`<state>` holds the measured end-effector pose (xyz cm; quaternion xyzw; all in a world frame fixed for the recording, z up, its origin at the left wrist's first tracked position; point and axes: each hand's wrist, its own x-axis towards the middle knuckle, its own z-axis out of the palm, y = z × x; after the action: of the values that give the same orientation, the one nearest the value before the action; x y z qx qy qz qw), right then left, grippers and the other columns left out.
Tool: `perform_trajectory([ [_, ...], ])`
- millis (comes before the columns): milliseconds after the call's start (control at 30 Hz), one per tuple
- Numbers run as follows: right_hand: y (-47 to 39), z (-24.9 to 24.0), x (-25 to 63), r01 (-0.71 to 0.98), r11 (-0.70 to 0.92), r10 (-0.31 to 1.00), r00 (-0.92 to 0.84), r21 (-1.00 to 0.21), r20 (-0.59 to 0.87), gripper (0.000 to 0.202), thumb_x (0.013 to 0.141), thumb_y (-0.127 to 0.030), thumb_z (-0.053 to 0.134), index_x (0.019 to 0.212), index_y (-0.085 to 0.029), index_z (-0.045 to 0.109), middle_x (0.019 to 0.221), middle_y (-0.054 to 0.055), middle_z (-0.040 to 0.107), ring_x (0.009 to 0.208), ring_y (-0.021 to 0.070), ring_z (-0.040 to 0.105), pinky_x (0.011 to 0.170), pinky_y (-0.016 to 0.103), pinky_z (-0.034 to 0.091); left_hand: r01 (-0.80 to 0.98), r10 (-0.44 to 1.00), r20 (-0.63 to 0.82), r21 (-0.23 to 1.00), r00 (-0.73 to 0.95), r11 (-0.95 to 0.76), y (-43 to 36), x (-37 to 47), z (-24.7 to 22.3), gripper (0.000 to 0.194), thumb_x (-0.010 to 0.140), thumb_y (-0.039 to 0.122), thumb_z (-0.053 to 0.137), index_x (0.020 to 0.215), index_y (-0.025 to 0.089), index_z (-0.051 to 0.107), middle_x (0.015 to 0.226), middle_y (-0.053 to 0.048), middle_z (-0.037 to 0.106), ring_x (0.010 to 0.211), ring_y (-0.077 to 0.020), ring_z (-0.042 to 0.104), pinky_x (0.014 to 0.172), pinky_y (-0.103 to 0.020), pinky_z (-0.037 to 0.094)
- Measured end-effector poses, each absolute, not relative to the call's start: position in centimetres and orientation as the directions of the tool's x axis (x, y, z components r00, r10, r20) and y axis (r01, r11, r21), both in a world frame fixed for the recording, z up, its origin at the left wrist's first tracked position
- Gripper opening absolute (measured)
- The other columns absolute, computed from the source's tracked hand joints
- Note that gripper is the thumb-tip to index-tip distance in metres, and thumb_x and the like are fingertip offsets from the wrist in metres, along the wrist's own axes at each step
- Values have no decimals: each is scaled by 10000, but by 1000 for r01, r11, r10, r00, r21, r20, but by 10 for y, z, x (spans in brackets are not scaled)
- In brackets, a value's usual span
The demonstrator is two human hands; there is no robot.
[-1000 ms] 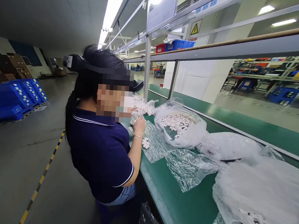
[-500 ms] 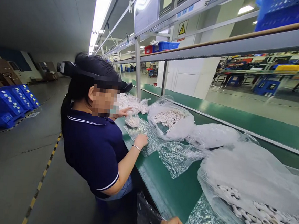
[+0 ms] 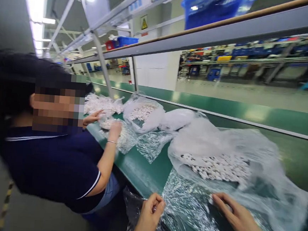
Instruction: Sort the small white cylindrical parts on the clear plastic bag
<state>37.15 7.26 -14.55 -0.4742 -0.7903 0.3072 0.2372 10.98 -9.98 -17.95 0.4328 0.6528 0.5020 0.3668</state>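
My left hand (image 3: 150,215) is at the bottom centre, above the near edge of the bench, its thumb and fingertips pinched together; anything between them is too small to name. To the right, my right hand (image 3: 235,214) reaches in over a sheet of clear plastic film (image 3: 190,200), thumb and forefinger closed on a small white piece (image 3: 211,199). Beyond it lies a big open plastic bag (image 3: 263,149) with many small white parts (image 3: 219,167) spilling at its mouth. A black plastic bag (image 3: 132,206) hangs beside my left hand.
A person in a dark blue shirt (image 3: 51,164) stands at the left, hands over small parts. More bags of white parts (image 3: 143,113) line the green bench (image 3: 146,175). Above runs a metal shelf rail (image 3: 202,41) carrying blue bins (image 3: 212,11).
The view has swung right. My right hand has come into view with a small white piece, and more of my left hand shows. The other person's right hand has moved towards the small bag.
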Motion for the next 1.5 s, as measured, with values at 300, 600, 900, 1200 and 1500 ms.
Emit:
perform_trajectory([
  [300,50,-132,359,583,318,884,-467,-748,12,390,945,-542,415,858,-231,633,752,18,660,701,210,602,650,308,429,187,956,-61,975,-287,119,-98,105,-192,435,936,584,456,843,169,548,644,55,351,615,-115,338,590,-224,278],
  [600,51,-138,361,572,300,870,-492,-764,-27,388,968,-559,404,889,-243,615,800,20,666,674,204,597,600,302,407,346,973,-112,921,-203,178,-113,106,-169,455,922,550,472,1105,183,671,581,49,348,564,-137,368,564,-238,308],
  [900,49,-134,357,529,253,929,-366,-810,51,389,943,-575,444,902,-230,620,1252,78,647,948,254,638,730,325,489,505,986,-92,850,-139,151,-121,121,-176,477,946,445,446,1335,208,586,608,35,418,596,-160,445,625,-254,350],
  [1200,53,-140,357,519,319,908,-408,-793,99,349,972,-516,424,925,-230,620,1195,84,659,966,247,623,745,320,481,485,990,-121,863,-67,139,-117,119,-174,485,969,428,418,1382,201,529,614,47,363,590,-159,433,605,-251,301],
  [1500,48,-140,352,600,363,879,-474,-713,48,378,999,-512,375,941,-236,626,989,58,644,774,209,595,665,328,447,414,981,-167,890,-96,192,-115,120,-177,574,957,567,389,1343,173,547,595,43,367,557,-147,382,553,-238,292],
])
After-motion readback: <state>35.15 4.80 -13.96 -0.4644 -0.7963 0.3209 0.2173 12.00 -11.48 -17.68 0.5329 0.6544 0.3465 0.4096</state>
